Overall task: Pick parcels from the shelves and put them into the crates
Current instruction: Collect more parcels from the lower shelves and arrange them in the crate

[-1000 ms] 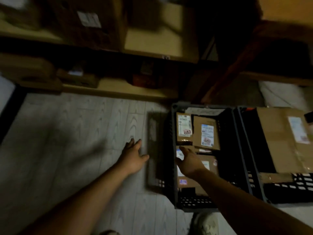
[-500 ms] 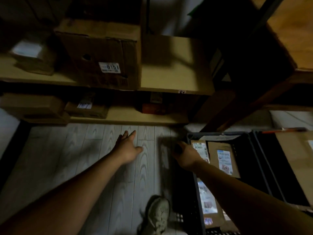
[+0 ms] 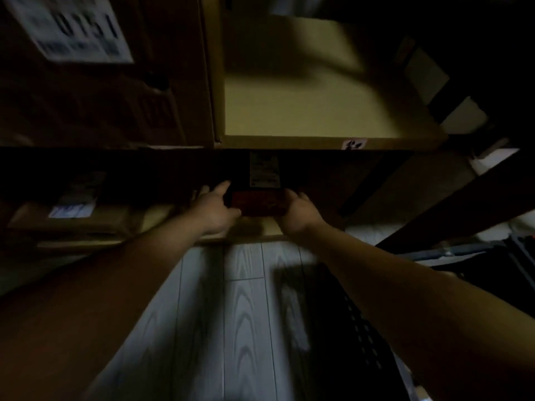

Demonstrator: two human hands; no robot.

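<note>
The left hand [image 3: 215, 208] and the right hand [image 3: 298, 214] grip the two ends of a small dark red parcel [image 3: 257, 205] on the low shelf [image 3: 272, 228]. The upper shelf [image 3: 304, 111] sits close above it. A flat box [image 3: 86, 225] lies further left.

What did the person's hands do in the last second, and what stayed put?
Both hands reached forward to the lower shelf. The left hand and right hand now hold the dark red parcel by its sides. The parcel remains on that shelf, and the box marked 0151 has not moved.
</note>
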